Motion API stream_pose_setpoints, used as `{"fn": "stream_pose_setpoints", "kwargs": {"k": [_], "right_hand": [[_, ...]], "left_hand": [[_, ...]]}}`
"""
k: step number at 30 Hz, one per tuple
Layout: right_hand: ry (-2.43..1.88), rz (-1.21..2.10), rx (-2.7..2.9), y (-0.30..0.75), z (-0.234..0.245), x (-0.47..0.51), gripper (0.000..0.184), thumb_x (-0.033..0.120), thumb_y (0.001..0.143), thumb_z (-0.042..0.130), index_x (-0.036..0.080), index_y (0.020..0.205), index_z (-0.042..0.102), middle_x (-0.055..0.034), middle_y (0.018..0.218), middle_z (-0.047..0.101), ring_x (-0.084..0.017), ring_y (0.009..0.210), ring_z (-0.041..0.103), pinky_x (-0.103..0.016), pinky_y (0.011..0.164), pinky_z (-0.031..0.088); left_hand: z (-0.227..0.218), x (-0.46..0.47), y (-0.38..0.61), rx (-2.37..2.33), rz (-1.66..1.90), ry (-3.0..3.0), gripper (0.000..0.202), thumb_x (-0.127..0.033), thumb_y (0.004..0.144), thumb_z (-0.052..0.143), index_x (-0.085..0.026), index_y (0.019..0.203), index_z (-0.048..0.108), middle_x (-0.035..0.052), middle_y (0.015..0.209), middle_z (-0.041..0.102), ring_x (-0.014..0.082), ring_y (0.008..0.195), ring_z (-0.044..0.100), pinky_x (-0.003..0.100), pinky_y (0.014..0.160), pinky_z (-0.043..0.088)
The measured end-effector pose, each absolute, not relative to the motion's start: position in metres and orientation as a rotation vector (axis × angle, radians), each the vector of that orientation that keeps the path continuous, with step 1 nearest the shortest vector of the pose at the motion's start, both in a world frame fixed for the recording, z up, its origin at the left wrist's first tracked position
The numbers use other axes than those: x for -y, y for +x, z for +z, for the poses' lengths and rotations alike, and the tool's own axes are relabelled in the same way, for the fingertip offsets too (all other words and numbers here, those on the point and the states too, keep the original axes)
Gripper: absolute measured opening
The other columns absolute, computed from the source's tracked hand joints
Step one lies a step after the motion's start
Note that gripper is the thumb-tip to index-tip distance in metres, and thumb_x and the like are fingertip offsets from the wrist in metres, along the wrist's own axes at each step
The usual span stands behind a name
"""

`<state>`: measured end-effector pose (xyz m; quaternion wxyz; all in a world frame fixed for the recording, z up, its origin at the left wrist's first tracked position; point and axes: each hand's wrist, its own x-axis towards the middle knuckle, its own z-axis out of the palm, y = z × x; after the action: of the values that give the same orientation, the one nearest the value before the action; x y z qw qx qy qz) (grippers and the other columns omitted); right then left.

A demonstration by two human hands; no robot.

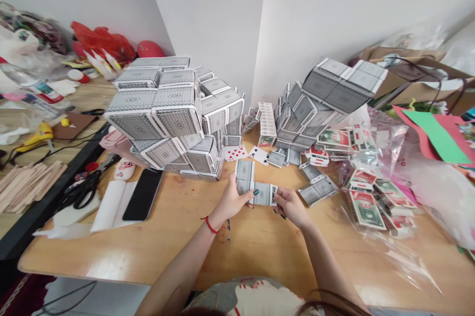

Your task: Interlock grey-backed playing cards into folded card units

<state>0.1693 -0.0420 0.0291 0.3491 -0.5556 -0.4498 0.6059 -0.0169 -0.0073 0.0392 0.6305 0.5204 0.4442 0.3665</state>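
My left hand [232,199], with a red string on its wrist, is closed on folded playing cards [245,175] that form an L shape with grey patterned backs. My right hand [291,203] pinches the right end of the same piece. Just beyond lie a ten of diamonds [235,153] and a spade card [259,155], face up. More folded cards [318,191] rest to the right of my right hand. Large stacked blocks of cards stand behind, one structure [174,118] at the left and another [315,103] at the right.
A black phone [143,195], a white paper roll [108,205] and black scissors [87,182] lie at the left. Card boxes [365,209] and clear plastic wrap [401,256] cover the right side. Wooden sticks [27,185] and a yellow glue gun [35,138] sit farther left.
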Motion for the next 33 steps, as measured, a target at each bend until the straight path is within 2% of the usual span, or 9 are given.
{"fn": "stream_pose_setpoints", "kwargs": {"k": [3, 5, 10, 14, 16, 19, 21, 26, 33], "right_hand": [[-1.399, 1.512, 1.119, 0.170, 0.030, 0.040, 0.029, 0.041, 0.074, 0.053, 0.016, 0.060, 0.050, 0.0030, 0.045, 0.053, -0.007, 0.030, 0.044, -0.018, 0.030, 0.032], [-1.326, 1.503, 0.981, 0.170, 0.031, 0.038, 0.029, 0.043, 0.073, 0.055, 0.015, 0.069, 0.056, -0.0014, 0.056, 0.060, -0.011, 0.040, 0.054, -0.022, 0.037, 0.042], [-1.067, 1.552, 0.633, 0.164, 0.036, 0.035, 0.037, 0.045, 0.074, 0.056, 0.016, 0.097, 0.059, -0.0081, 0.084, 0.066, -0.020, 0.072, 0.063, -0.031, 0.058, 0.052], [-1.104, 1.548, 0.671, 0.158, 0.033, 0.034, 0.032, 0.036, 0.069, 0.064, 0.017, 0.095, 0.061, -0.0063, 0.092, 0.065, -0.020, 0.077, 0.062, -0.030, 0.059, 0.053], [-1.145, 1.509, 0.672, 0.158, 0.030, 0.034, 0.032, 0.033, 0.066, 0.067, 0.016, 0.093, 0.061, -0.0052, 0.088, 0.065, -0.019, 0.073, 0.061, -0.029, 0.058, 0.052], [-1.202, 1.450, 0.690, 0.161, 0.025, 0.033, 0.033, 0.033, 0.063, 0.068, 0.015, 0.089, 0.061, -0.0044, 0.080, 0.065, -0.016, 0.064, 0.059, -0.027, 0.052, 0.051], [-1.261, 1.418, 0.766, 0.161, 0.024, 0.032, 0.030, 0.034, 0.063, 0.067, 0.015, 0.085, 0.060, -0.0039, 0.074, 0.063, -0.014, 0.057, 0.057, -0.025, 0.046, 0.048], [-1.404, 1.348, 1.107, 0.152, 0.027, 0.029, 0.016, 0.031, 0.067, 0.059, 0.018, 0.066, 0.050, 0.0000, 0.057, 0.057, -0.013, 0.051, 0.051, -0.023, 0.045, 0.041], [-1.577, 1.113, 1.417, 0.148, 0.045, 0.029, 0.005, 0.019, 0.069, 0.050, 0.020, 0.065, 0.047, 0.0000, 0.057, 0.056, -0.014, 0.054, 0.051, -0.023, 0.050, 0.037]], "left_hand": [[0.041, 0.000, -0.021, -1.003, 0.981, 1.318, 0.047, -0.021, 0.066, 0.064, -0.016, 0.107, 0.041, 0.0087, 0.106, 0.055, 0.0199, 0.094, 0.056, 0.034, 0.078, 0.049], [0.041, -0.004, -0.024, -0.987, 1.047, 1.386, 0.039, -0.020, 0.069, 0.062, -0.015, 0.104, 0.047, 0.0084, 0.101, 0.059, 0.0202, 0.096, 0.056, 0.037, 0.084, 0.046], [0.041, 0.001, -0.029, -0.852, 1.097, 1.823, 0.004, -0.020, 0.072, 0.059, -0.018, 0.072, 0.063, 0.0068, 0.092, 0.065, 0.0238, 0.108, 0.049, 0.047, 0.098, 0.030], [0.040, 0.012, -0.028, -0.907, 1.093, 1.962, 0.013, -0.019, 0.075, 0.056, -0.024, 0.075, 0.067, 0.0033, 0.127, 0.045, 0.0258, 0.127, 0.024, 0.049, 0.102, 0.019], [0.039, 0.015, -0.029, -0.877, 1.079, 1.845, 0.024, -0.017, 0.075, 0.052, -0.026, 0.093, 0.064, 0.0030, 0.136, 0.033, 0.0263, 0.128, 0.022, 0.047, 0.103, 0.020], [0.037, 0.015, -0.033, -0.735, 1.045, 1.458, 0.059, -0.018, 0.071, 0.049, -0.025, 0.127, 0.036, 0.0095, 0.137, 0.032, 0.0268, 0.114, 0.043, 0.042, 0.089, 0.038], [0.037, 0.011, -0.037, -0.671, 0.978, 1.238, 0.066, -0.021, 0.069, 0.047, -0.023, 0.132, 0.027, 0.0122, 0.130, 0.041, 0.0243, 0.097, 0.054, 0.037, 0.075, 0.045], [0.046, -0.003, -0.033, -0.821, 0.679, 1.337, 0.035, -0.022, 0.074, 0.049, -0.015, 0.107, 0.054, 0.0075, 0.086, 0.062, 0.0163, 0.075, 0.057, 0.026, 0.064, 0.043], [0.054, -0.009, -0.017, -0.804, 0.618, 1.526, 0.019, -0.027, 0.076, 0.051, -0.016, 0.091, 0.055, -0.0033, 0.053, 0.050, 0.0083, 0.047, 0.041, 0.019, 0.045, 0.028]]}}
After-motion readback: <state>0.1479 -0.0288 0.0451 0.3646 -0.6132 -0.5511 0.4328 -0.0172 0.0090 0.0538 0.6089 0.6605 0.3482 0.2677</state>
